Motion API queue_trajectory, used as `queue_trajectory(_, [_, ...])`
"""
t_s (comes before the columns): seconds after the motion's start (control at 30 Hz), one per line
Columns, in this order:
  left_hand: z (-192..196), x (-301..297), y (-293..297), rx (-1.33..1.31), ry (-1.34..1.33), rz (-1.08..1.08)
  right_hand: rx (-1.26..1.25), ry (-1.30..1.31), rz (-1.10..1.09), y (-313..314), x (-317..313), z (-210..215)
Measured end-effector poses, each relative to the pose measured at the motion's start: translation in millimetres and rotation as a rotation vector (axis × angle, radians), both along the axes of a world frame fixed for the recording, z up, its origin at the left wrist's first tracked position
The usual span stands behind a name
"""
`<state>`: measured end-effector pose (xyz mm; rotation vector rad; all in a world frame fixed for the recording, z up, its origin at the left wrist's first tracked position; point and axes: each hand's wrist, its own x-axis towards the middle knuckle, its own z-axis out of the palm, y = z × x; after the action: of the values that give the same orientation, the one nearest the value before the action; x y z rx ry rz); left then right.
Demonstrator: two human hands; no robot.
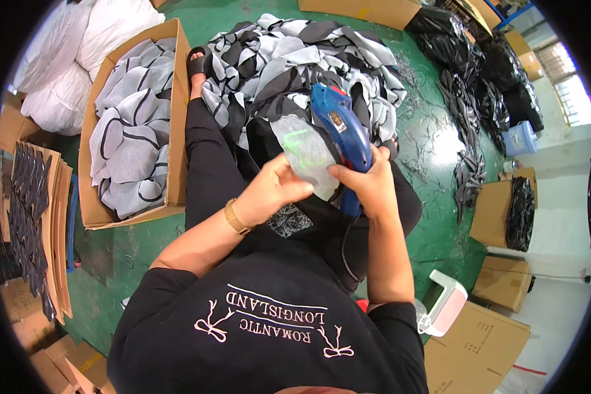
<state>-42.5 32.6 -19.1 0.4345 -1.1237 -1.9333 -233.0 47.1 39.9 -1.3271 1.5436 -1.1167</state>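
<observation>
My left hand [272, 190] is closed on the lower left edge of a pale grey fabric piece [302, 144] with a dark border, marked by a green glow. My right hand [373, 184] grips blue electric scissors [340, 121], held upright against the piece's right side. The thumb of that hand lies near the fabric's edge. Its blades are hidden. A dark cord [347, 253] runs down from the tool toward my lap. Beyond both hands spreads a large heap of grey and black fabric pieces [289, 49], part of it between my legs.
To the left stands an open cardboard box [179, 118] filled with similar pieces. White sacks [56, 98] and stacked cardboard [59, 243] lie farther left. Dark strips [463, 144], black bags [443, 39] and boxes [496, 210] line the right. Trimmings litter the green floor [433, 190].
</observation>
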Motion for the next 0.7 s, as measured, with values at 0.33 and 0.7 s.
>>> queue_trajectory(0.33, [14,-11,-23,0.477,0.116,0.013,0.113,-0.168,0.097,-9,-3,-14])
queue_trajectory(0.7, [4,-11,-19,0.444,0.118,0.068,0.079,-0.254,0.036,0,-6,-25])
